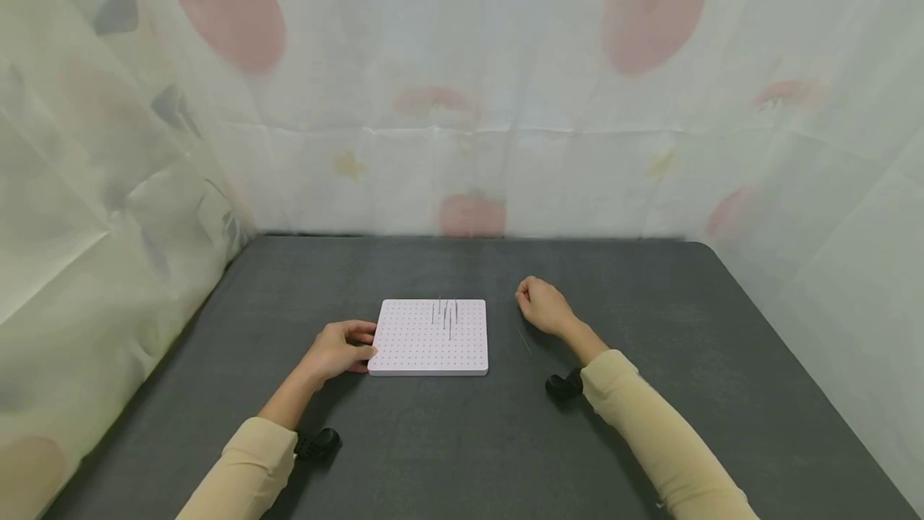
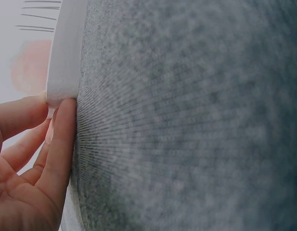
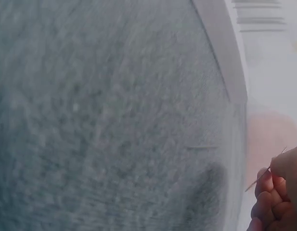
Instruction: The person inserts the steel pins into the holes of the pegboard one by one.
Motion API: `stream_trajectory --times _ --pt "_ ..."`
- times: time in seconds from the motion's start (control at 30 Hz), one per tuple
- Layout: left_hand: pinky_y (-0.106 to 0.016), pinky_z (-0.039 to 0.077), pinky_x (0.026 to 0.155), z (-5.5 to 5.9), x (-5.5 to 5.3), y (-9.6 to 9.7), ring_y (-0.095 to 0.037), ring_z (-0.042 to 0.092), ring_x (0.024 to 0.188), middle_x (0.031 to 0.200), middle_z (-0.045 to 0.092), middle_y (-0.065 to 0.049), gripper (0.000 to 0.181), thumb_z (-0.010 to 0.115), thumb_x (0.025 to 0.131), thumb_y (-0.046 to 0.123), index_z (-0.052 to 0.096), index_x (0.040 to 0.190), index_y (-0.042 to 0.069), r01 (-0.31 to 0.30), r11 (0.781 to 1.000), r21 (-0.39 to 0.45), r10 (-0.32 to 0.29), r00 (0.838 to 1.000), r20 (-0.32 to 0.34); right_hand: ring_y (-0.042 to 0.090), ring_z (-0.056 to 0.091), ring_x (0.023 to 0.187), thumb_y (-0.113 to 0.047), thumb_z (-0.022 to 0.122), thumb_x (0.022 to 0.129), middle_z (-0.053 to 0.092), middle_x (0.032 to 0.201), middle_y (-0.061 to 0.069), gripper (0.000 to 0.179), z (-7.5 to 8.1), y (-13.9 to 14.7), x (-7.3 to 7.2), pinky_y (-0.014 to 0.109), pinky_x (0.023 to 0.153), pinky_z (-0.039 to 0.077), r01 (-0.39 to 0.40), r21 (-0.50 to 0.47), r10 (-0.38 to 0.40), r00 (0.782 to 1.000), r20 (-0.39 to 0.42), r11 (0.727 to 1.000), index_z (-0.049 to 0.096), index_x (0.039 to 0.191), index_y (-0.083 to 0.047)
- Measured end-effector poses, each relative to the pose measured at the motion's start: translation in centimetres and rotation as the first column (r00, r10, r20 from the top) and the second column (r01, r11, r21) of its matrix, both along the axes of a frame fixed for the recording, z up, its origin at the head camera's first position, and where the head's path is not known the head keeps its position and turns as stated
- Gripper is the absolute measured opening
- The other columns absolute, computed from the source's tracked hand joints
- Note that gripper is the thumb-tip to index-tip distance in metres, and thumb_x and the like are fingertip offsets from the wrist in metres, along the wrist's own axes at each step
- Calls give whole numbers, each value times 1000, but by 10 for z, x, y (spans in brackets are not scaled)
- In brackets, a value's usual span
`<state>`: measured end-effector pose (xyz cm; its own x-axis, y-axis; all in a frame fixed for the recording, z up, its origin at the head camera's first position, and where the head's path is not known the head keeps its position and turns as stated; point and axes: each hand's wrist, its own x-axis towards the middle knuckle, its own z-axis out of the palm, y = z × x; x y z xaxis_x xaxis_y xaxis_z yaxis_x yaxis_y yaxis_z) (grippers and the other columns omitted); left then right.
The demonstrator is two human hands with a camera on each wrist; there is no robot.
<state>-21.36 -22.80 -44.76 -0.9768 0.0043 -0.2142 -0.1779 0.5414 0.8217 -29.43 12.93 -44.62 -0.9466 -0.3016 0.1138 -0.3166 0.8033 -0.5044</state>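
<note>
A white board with a grid of small holes point(image 1: 411, 347) lies flat on the dark table. My left hand point(image 1: 338, 353) grips its left edge, and in the left wrist view the thumb point(image 2: 23, 115) is on the upper edge with a fingertip low against the side wall. Several thin metal pins point(image 1: 450, 326) stand upright in the board's far part. To the right of the board, my right hand point(image 1: 546, 307) is raised with curled fingers. It pinches a thin metal pin point(image 3: 254, 184), seen in the right wrist view, between thumb and forefinger.
Another thin pin point(image 1: 524, 342) lies on the table point(image 1: 447, 448) between the board and my right forearm. A patterned white curtain point(image 1: 549, 175) hangs behind the table's far edge, with more cloth at both sides. Black wrist cameras point(image 1: 318, 444) sit at each sleeve.
</note>
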Motion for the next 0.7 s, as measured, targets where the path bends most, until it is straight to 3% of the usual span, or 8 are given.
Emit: stream_trajectory --times 0.3,0.47,0.7 --pt "-34 63 69 2 1 1 -16 68 81 118 62 -24 47 68 88 0 56 133 -4 -3 1000 3 3 1000 3 14 49 65 -13 48 101 63 89 11 13 6 -5 7 25 60 40 -30 -64 30 1000 1 997 54 105 -2" --pt "-34 63 69 2 2 0 -16 68 80 118 62 -24 48 68 87 0 55 133 -4 1 1000 7 -1 1000 2 15 51 71 -10 49 99 63 93 13 10 8 -9 12 26 63 42 -55 -129 55 998 -3 990 51 106 -4" --pt "-34 63 69 1 1 0 -16 68 80 118 62 -24 48 68 87 0 56 133 -4 3 1000 12 -3 1000 0 12 48 65 -10 54 95 58 83 7 8 11 -22 17 23 59 38 -78 -190 80 997 1 979 50 101 -7"
